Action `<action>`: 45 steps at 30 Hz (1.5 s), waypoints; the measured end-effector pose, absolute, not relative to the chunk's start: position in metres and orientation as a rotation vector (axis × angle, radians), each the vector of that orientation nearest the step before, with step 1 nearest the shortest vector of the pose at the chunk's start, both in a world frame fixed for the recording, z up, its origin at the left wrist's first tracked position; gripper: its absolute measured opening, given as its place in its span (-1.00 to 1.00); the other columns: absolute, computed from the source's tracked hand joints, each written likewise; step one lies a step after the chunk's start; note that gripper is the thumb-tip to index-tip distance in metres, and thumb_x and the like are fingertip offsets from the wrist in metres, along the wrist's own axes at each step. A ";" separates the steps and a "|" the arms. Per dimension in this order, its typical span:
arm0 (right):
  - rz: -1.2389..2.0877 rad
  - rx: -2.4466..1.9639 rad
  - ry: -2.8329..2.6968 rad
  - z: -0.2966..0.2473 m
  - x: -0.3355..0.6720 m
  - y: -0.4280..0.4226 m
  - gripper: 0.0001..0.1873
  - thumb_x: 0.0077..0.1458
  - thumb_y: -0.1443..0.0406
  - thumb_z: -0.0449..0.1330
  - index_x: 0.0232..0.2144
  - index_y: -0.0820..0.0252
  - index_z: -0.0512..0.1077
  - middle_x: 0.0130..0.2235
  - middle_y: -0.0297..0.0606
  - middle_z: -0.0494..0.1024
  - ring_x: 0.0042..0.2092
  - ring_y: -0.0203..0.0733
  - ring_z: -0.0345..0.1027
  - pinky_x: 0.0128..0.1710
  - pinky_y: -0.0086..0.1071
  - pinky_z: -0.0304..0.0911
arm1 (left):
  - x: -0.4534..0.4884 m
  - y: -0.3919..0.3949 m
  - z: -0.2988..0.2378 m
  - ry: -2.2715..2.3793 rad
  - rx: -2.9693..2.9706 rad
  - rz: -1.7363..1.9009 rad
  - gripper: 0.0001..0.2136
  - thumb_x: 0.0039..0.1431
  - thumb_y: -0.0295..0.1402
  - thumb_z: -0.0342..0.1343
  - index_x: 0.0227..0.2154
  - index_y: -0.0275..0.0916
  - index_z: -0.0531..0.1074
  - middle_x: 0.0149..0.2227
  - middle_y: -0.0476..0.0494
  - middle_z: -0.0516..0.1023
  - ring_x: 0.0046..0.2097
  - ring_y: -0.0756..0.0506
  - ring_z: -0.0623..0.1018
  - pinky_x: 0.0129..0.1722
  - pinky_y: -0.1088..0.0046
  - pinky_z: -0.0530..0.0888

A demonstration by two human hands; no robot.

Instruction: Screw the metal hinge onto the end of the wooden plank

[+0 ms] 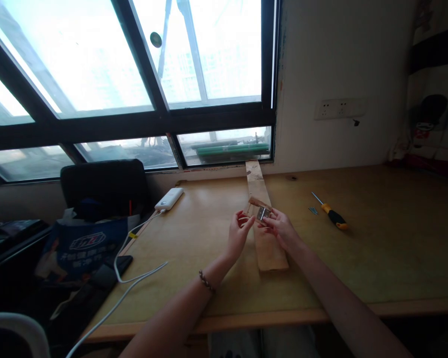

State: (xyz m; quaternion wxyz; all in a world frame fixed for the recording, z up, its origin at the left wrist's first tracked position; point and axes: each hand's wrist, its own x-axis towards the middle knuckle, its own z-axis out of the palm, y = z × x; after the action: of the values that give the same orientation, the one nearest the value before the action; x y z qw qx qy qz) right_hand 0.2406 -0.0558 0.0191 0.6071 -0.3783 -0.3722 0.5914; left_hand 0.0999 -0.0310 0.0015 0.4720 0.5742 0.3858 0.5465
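Both of my hands are together over a long wooden board [272,254] that lies lengthwise on the table. My left hand [239,233] has its fingers closed on the left side of a small wooden block [259,201]. From the right, my right hand [282,229] pinches a silvery metal hinge [262,214] at the block's near face. The hinge seems to touch the block, though the fingers cover part of both. To the right lie a screwdriver [333,215] with a yellow and black handle and several screws [313,211].
A white power bank [169,199] with a white cable [134,278] rests at the table's left edge. Beyond that edge stand a black chair [103,184] and a blue bag [85,248]. The window [216,117] and a wall socket [339,108] are behind the table.
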 end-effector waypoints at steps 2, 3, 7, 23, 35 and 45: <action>1.416 -0.826 -0.907 0.021 0.239 -0.058 -0.60 -0.20 0.33 0.27 -0.21 0.19 0.34 -0.31 -0.26 0.54 -0.47 -0.30 0.44 -0.64 -0.58 0.25 | 0.099 -0.029 0.002 0.913 1.361 1.227 -0.68 -0.03 -0.13 0.11 -0.39 -0.36 0.38 -0.44 -0.15 0.46 -0.42 0.00 0.45 -0.44 0.51 0.38; 1.439 -0.805 -0.929 0.022 0.238 -0.059 -0.61 -0.19 0.33 0.26 -0.22 0.20 0.34 -0.33 -0.27 0.54 -0.47 -0.30 0.44 -0.64 -0.57 0.26 | 0.100 -0.030 0.002 0.911 1.358 1.186 -0.68 -0.04 -0.12 0.11 -0.47 -0.36 0.39 -0.53 -0.11 0.44 -0.50 0.03 0.41 -0.51 0.53 0.34; 1.478 -0.778 -0.991 0.021 0.235 -0.061 -0.64 -0.16 0.33 0.24 -0.22 0.20 0.34 -0.35 -0.28 0.54 -0.45 -0.29 0.45 -0.61 -0.56 0.29 | 0.101 -0.036 0.006 0.975 1.424 1.185 -0.69 -0.08 -0.14 0.14 -0.59 -0.36 0.41 -0.68 -0.02 0.35 -0.64 0.08 0.26 -0.66 0.57 0.16; 1.501 -0.711 -0.469 0.019 0.252 -0.053 -0.94 -0.06 0.42 0.03 -0.47 0.21 0.28 -0.57 -0.38 0.38 -0.57 -0.42 0.27 -0.59 -0.56 0.24 | 0.090 -0.028 0.009 1.182 1.362 1.427 -0.64 -0.06 -0.16 0.09 -0.78 -0.26 0.20 -0.76 0.05 0.19 -0.67 0.08 0.20 -0.65 0.55 0.13; 1.483 -0.636 -0.497 0.017 0.254 -0.054 -0.99 -0.02 0.38 0.07 -0.46 0.21 0.28 -0.58 -0.42 0.21 -0.61 -0.44 0.06 -0.72 -0.60 -0.02 | 0.078 0.008 -0.024 1.090 1.056 1.461 -0.73 -0.16 -0.18 0.13 -0.61 -0.30 0.26 -0.69 0.09 0.25 -0.66 0.11 0.23 -0.66 0.58 0.16; 1.434 -0.711 -0.394 0.014 0.257 -0.049 -0.85 0.04 0.27 0.04 -0.47 0.24 0.32 -0.62 -0.41 0.25 -0.64 -0.43 0.06 -0.72 -0.57 -0.03 | 0.075 0.011 -0.018 0.908 0.667 1.484 -0.74 -0.23 -0.33 0.21 -0.43 -0.31 0.32 -0.58 0.02 0.42 -0.62 0.06 0.41 -0.61 0.56 0.34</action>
State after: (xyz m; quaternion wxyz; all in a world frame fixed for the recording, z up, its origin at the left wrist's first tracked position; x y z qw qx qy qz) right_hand 0.2574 -0.0486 0.0145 0.6792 -0.3168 -0.1752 0.6385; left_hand 0.0748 0.0111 -0.0185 0.5964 0.2875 0.3910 0.6393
